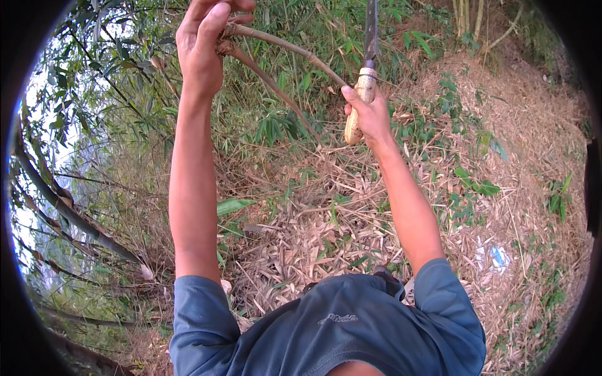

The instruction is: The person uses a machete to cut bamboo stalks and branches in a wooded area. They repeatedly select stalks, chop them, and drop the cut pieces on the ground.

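My right hand (370, 116) is closed around the pale wooden handle (360, 106) of a machete. Its dark blade (371, 34) points away from me and runs out of the top edge. At the upper left, my left hand (207, 41) is raised, with its fingers curled at a knotty bamboo branch (282, 44) and partly cut off by the picture's edge. Two thin brown stems fork from the knot beside the palm. One reaches across to the thumb of my right hand; a second stem (269, 81) slants down toward the ground.
Dry bamboo leaves (313, 232) cover the sloping ground. Dense green bamboo foliage (282, 125) stands ahead, and thick dark stems (75, 216) lean at the left. Blue-and-white litter (498, 257) lies at the right. Several upright yellowish canes (467, 19) stand at the far right.
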### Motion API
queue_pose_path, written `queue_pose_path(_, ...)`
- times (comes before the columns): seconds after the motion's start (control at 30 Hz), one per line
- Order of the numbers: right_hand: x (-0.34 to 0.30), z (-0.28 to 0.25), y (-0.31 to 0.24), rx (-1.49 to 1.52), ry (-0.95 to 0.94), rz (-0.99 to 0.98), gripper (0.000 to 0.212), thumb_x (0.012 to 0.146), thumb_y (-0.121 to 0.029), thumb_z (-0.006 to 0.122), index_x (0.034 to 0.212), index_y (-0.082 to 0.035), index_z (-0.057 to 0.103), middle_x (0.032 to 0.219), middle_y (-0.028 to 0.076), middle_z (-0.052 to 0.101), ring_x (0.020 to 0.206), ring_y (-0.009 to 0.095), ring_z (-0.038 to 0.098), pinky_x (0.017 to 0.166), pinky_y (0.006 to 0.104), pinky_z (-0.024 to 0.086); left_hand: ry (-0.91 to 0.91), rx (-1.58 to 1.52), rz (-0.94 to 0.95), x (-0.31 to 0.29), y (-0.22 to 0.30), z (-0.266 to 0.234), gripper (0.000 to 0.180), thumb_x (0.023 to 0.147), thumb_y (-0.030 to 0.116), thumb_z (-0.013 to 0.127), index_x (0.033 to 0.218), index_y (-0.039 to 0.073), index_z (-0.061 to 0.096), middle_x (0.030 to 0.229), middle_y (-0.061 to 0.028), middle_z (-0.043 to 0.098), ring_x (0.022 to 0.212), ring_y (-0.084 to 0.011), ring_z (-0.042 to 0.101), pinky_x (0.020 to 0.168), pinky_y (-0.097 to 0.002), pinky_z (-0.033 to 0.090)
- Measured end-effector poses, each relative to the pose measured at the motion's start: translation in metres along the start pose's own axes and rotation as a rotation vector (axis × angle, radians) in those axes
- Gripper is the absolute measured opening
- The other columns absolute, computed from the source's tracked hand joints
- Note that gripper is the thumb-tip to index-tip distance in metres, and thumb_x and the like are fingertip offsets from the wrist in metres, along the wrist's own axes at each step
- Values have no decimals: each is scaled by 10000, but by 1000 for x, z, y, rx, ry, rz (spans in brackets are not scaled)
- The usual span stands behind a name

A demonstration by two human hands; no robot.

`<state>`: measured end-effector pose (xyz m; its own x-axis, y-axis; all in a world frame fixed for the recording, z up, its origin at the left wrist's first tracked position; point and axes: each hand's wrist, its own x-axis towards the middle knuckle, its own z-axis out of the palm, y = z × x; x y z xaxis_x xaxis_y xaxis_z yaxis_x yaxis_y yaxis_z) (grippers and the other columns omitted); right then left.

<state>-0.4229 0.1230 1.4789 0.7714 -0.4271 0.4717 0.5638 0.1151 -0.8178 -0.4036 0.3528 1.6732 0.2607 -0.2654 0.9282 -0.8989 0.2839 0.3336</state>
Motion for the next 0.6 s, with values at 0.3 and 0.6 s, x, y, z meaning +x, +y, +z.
queue_pose_path(0.3, 29, -23, 27, 29, -176, -78, 406, 814, -277, 808, 1030, -71, 533, 824, 19, 606, 636, 88, 572, 576, 250, 483, -91, -187, 40, -69, 6, 23, 367, 892, 241, 591, 593, 52, 491, 651, -52, 513, 668, -164, 466, 806, -402, 477)
queue_pose_path(0.6, -13, -111, 47, -719, -277, -175, 697, 802, -303, 796, 1358, -36, 471, 1110, 67, 627, 1032, 163, 610, 869, 307, 504, 66, 183, 78, -191, 37, 159, 277, 724, 265, 744, 639, 95, 543, 647, -29, 508, 663, -220, 512, 818, -429, 421)
